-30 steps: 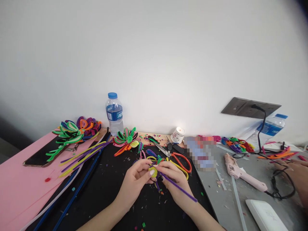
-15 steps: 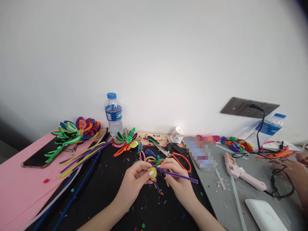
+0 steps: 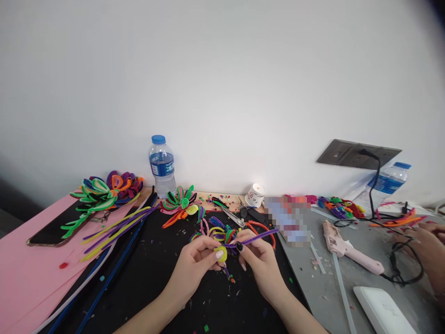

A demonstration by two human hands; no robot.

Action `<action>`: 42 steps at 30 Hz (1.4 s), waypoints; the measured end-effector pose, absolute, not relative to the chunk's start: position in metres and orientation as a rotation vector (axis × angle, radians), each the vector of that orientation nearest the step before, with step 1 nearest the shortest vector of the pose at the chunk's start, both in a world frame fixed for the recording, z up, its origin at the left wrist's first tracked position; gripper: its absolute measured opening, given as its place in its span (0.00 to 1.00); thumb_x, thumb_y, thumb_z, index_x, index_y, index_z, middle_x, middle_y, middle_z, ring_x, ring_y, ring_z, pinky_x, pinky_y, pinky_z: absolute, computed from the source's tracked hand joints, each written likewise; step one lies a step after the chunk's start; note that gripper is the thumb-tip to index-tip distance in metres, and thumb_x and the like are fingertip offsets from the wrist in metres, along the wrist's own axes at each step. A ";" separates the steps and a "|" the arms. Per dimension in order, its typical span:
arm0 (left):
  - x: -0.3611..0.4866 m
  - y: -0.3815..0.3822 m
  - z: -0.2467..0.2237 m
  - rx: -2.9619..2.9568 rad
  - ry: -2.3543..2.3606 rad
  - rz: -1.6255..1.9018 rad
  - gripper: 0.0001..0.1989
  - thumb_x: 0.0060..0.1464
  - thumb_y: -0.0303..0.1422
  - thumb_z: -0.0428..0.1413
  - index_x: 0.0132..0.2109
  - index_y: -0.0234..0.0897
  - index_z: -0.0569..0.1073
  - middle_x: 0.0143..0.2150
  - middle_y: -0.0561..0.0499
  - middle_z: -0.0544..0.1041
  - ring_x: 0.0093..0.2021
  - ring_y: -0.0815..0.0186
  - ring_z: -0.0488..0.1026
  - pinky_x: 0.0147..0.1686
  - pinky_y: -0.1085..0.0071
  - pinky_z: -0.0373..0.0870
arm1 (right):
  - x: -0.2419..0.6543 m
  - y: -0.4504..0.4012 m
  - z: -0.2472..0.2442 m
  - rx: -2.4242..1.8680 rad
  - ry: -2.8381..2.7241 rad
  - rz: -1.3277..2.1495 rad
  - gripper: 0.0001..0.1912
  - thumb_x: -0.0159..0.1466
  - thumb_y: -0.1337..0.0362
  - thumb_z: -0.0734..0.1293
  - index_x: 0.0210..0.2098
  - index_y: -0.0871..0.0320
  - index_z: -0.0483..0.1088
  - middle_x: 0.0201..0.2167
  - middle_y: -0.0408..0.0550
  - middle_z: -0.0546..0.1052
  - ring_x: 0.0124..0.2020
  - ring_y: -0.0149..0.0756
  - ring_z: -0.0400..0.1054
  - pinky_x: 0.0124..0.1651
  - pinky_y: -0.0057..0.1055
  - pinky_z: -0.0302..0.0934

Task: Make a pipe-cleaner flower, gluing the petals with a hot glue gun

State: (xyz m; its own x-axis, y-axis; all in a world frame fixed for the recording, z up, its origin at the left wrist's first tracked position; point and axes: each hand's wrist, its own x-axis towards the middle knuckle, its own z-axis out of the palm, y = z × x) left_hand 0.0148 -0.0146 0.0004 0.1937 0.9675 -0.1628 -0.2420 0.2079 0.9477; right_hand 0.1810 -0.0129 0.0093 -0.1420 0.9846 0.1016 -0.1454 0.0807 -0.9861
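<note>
My left hand (image 3: 194, 264) pinches a small coiled yellow pipe cleaner (image 3: 221, 253) between thumb and fingers. Close beside it, my right hand (image 3: 263, 266) grips a purple pipe cleaner (image 3: 261, 236), whose free end sticks out up and to the right. The purple strand's other end meets the yellow coil; how they join is hidden by my fingers. Just behind my hands lie looped multicoloured pipe cleaners (image 3: 216, 222). Scissors with orange handles (image 3: 252, 224) rest behind my right hand, partly covered by it.
A bottle (image 3: 162, 169), a pipe-cleaner flower (image 3: 181, 204) and a paper cup (image 3: 255, 195) stand along the wall. Loose pipe cleaners (image 3: 118, 229) and a phone (image 3: 52, 227) lie left. At right are a glue gun (image 3: 351, 253), its cord, and another person's hand (image 3: 413, 246).
The purple pipe cleaner's free end has swung from pointing down-right to up-right as my right hand turned. My left hand keeps its pinch on the yellow coil.
</note>
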 end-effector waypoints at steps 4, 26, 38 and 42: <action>0.016 -0.017 0.000 0.988 0.932 1.014 0.08 0.43 0.34 0.60 0.30 0.33 0.71 0.23 0.52 0.75 0.25 0.68 0.73 0.26 0.73 0.70 | 0.183 -0.012 0.012 -0.982 -1.152 1.346 0.07 0.55 0.61 0.67 0.29 0.59 0.70 0.31 0.46 0.65 0.23 0.26 0.54 0.19 0.22 0.53; 0.016 -0.015 0.000 0.941 0.910 1.086 0.11 0.43 0.34 0.60 0.33 0.37 0.68 0.26 0.55 0.73 0.24 0.69 0.72 0.25 0.73 0.69 | 0.185 -0.014 0.013 -0.975 -1.272 1.427 0.09 0.53 0.61 0.69 0.32 0.58 0.72 0.28 0.44 0.68 0.21 0.25 0.58 0.19 0.21 0.54; 0.013 -0.016 0.003 0.945 0.977 1.105 0.10 0.49 0.36 0.55 0.37 0.36 0.70 0.29 0.52 0.75 0.23 0.69 0.72 0.23 0.74 0.70 | 0.186 -0.012 0.014 -1.033 -1.655 1.006 0.06 0.59 0.67 0.63 0.30 0.57 0.73 0.31 0.48 0.73 0.30 0.34 0.67 0.31 0.29 0.62; 0.013 -0.016 0.006 0.901 0.977 1.105 0.10 0.47 0.36 0.56 0.37 0.36 0.70 0.29 0.53 0.74 0.21 0.71 0.71 0.22 0.76 0.68 | 0.187 -0.011 0.017 -1.007 -1.741 0.938 0.08 0.59 0.68 0.63 0.31 0.56 0.74 0.31 0.48 0.74 0.35 0.37 0.68 0.38 0.32 0.63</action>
State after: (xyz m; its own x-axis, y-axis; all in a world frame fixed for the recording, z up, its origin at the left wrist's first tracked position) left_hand 0.0132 -0.0158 0.0064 0.1570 0.9724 -0.1728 -0.2906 0.2127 0.9329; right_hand 0.1870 -0.0115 0.0169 -0.2739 0.9079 0.3173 0.2346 0.3830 -0.8934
